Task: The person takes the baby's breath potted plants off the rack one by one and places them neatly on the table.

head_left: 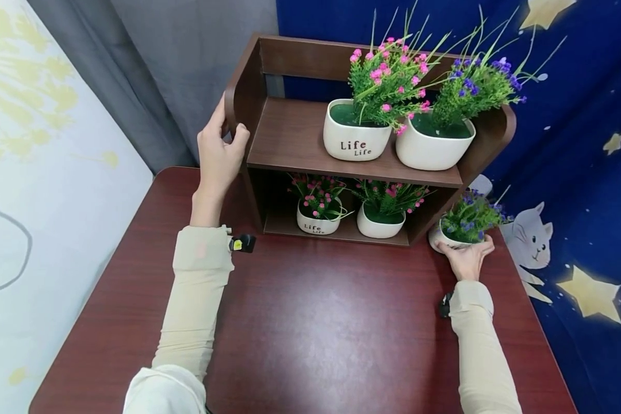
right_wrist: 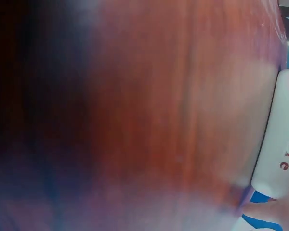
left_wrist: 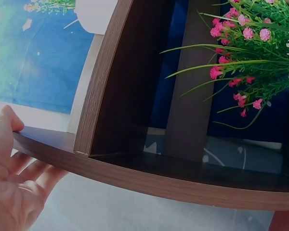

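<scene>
My left hand (head_left: 219, 152) grips the left side panel of a brown wooden shelf (head_left: 290, 129). In the left wrist view, the thumb and fingers lie on opposite faces of that panel. On the table, just right of the shelf, my right hand (head_left: 468, 259) holds a potted plant (head_left: 471, 218) with purple flowers by its white pot. The right wrist view catches only that pot's side (right_wrist: 282, 144) with red lettering and a bit of a finger. Two plants stand on the upper tier, one pink-flowered (head_left: 357, 135), one purple-flowered (head_left: 434, 144).
Inside the lower tier sit two more white pots, a left one (head_left: 318, 221) and a right one (head_left: 380, 221), with pinkish flowers. The shelf stands at the back of a reddish-brown table (head_left: 331, 322). A blue curtain (head_left: 600, 190) with stars hangs behind and to the right.
</scene>
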### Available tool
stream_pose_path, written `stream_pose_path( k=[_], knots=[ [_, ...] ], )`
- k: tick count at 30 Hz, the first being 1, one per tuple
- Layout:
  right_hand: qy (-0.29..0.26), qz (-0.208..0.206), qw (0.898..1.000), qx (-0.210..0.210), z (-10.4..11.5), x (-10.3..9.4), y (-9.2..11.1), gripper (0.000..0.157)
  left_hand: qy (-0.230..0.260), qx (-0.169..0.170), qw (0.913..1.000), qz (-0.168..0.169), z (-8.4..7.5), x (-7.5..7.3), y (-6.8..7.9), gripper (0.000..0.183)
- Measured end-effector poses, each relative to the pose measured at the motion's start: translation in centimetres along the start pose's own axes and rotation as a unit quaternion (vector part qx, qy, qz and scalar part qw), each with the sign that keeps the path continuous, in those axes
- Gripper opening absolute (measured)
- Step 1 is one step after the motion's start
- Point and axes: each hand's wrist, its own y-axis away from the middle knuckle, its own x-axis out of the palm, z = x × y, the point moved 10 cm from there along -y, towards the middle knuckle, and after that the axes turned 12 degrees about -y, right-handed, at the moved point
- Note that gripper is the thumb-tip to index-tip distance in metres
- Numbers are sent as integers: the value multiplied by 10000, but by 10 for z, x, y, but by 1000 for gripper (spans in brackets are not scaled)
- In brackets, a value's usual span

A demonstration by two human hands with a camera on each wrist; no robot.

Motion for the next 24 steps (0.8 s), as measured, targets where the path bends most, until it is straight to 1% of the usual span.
stream_pose_path(
  k=[4, 6, 8, 12, 16, 21, 24],
  knots=[
    [342, 545, 9979, -84, 6, 8, -3, 107, -20, -29, 10000, -71, 4, -2, -2, 52],
    [458, 714, 9964, -81, 7, 9, -4, 106, 1, -45, 10000, -67, 10, 0, -4, 52],
    [529, 799, 9954, -34, 6, 10, -4, 107, -6, -71, 10000, -39, 19, 4, -5, 53],
    [561, 757, 9955, 104, 1, 7, -2, 110, -41, -83, 9999, 59, 35, 13, -6, 54],
    [528, 643, 9965, 71, 0, 4, -1, 113, -38, -42, 10000, 66, 40, 15, -6, 55],
    [476, 632, 9968, 138, 1, 4, -1, 113, -49, -89, 9999, 32, 37, 11, -4, 54],
    [451, 641, 9968, 150, 0, 4, -1, 113, -24, -120, 9999, 41, 27, 8, -3, 53]
  ],
)
